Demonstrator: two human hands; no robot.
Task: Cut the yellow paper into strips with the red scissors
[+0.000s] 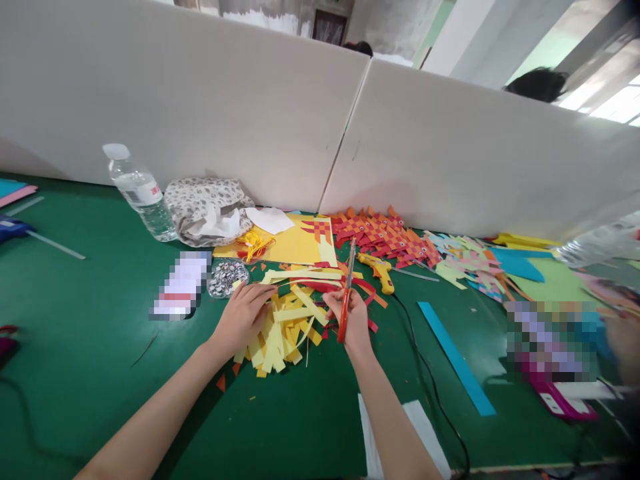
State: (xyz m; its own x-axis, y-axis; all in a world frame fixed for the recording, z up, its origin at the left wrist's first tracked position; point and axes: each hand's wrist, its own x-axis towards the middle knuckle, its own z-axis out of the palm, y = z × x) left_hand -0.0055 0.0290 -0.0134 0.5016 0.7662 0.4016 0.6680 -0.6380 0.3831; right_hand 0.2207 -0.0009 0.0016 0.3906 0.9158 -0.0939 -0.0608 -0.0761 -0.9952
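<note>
My right hand (356,319) holds scissors (345,313) with red handles, blades pointing up and away. Its thumb and forefinger are closed near the ends of red and pale yellow paper strips. Over the left side of a heap of yellow paper strips (280,333) is my left hand (246,312), fingers bent together at a pale strip (300,274). Part of that grip is hidden behind the fingers. Red strips (320,285) lie just beyond the heap. Small orange paper scraps (221,383) are scattered nearby.
A yellow glue gun (379,270) with a black cord lies right of the scissors. Woven red-orange paper fish (383,233) are piled behind. Leftward are a phone (183,283), a bag of googly eyes (227,277) and a water bottle (143,193). A blue strip (456,360) lies right.
</note>
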